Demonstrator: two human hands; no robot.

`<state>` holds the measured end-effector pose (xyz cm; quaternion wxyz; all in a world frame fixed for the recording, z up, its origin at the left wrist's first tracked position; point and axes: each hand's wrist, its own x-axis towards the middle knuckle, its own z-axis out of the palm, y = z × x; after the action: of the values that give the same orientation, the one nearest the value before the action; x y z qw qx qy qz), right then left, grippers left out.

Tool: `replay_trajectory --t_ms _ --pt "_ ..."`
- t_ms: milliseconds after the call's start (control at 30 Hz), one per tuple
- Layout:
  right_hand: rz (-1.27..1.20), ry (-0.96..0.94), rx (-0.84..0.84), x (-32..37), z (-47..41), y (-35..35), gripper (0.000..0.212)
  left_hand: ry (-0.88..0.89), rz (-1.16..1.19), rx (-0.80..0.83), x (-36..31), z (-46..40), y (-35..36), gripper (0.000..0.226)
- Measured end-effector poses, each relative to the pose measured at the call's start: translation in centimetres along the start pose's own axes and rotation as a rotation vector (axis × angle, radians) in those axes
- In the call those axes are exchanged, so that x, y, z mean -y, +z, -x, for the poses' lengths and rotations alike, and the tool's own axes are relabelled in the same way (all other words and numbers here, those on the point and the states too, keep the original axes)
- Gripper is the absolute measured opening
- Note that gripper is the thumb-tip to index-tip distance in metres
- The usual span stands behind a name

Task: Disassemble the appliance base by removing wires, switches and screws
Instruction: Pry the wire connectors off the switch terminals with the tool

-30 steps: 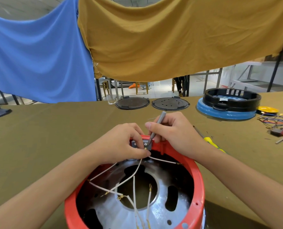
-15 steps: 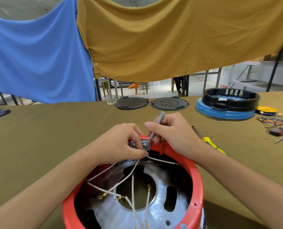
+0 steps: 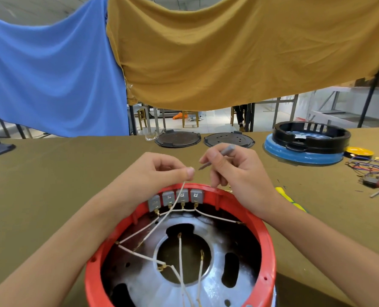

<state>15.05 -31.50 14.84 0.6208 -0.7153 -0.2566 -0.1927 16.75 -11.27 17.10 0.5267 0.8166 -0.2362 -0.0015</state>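
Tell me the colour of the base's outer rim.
Red rim, clearest in the head view, the only one.

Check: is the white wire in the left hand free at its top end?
Free: the left hand pinches the white wire above the switches, its end lifted clear.

Left grip [image 3: 162,171] pinched shut, right grip [image 3: 233,171] curled, both raised.
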Motion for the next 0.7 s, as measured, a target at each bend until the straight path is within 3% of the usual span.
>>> replay_trajectory --t_ms 167,467,700 --pt "0.138 -0.045 0.028 0.52 0.1 -0.05 0.016 -0.027 0.253 -0.079 -0.18 -0.11 -0.23 0.025" --pt "0.103 -0.081 0.099 1.01 0.35 -0.01 0.023 0.007 0.263 -0.123 -0.25 0.02 -0.21 0.026" --pt "0.094 -0.054 0.083 0.83 0.19 0.09 0.022 0.013 0.248 -0.09 -0.57 0.24 -0.17 0.014"
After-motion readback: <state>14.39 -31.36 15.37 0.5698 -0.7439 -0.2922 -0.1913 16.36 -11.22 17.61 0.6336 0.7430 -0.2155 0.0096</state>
